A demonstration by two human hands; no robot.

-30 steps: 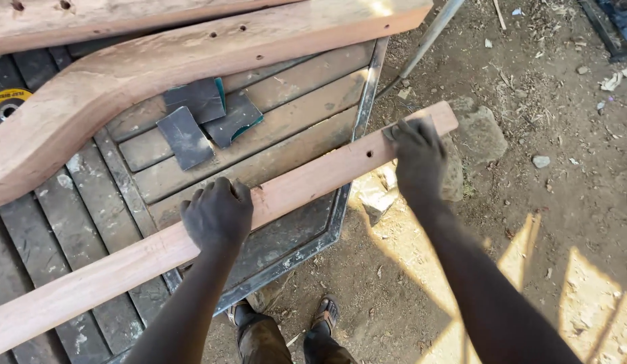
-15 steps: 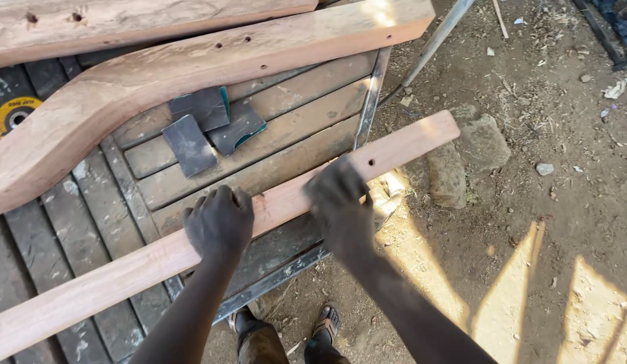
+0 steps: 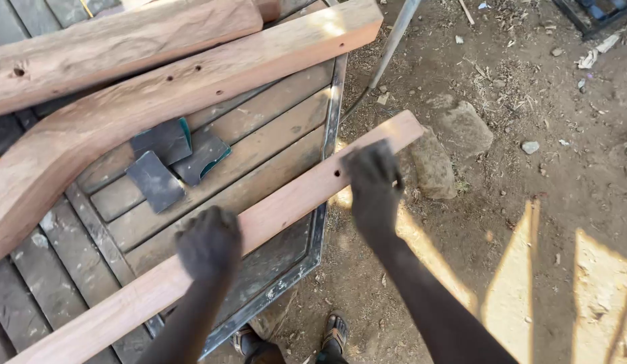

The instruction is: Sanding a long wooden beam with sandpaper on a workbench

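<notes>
Right hand (image 3: pixel 372 176) has slid back toward the end of the wooden rail (image 3: pixel 259 219), fingers apparently clamped on it, blurred; left hand (image 3: pixel 209 243) presses it to the bench (image 3: pixel 330 121), fingers curled.

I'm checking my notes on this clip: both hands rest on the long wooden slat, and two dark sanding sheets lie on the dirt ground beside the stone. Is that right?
Not quite. The head view shows three dark sanding sheets, and they lie on the slatted table, not the ground. The rest holds: the left hand and right hand both rest on the long wooden slat.
</notes>
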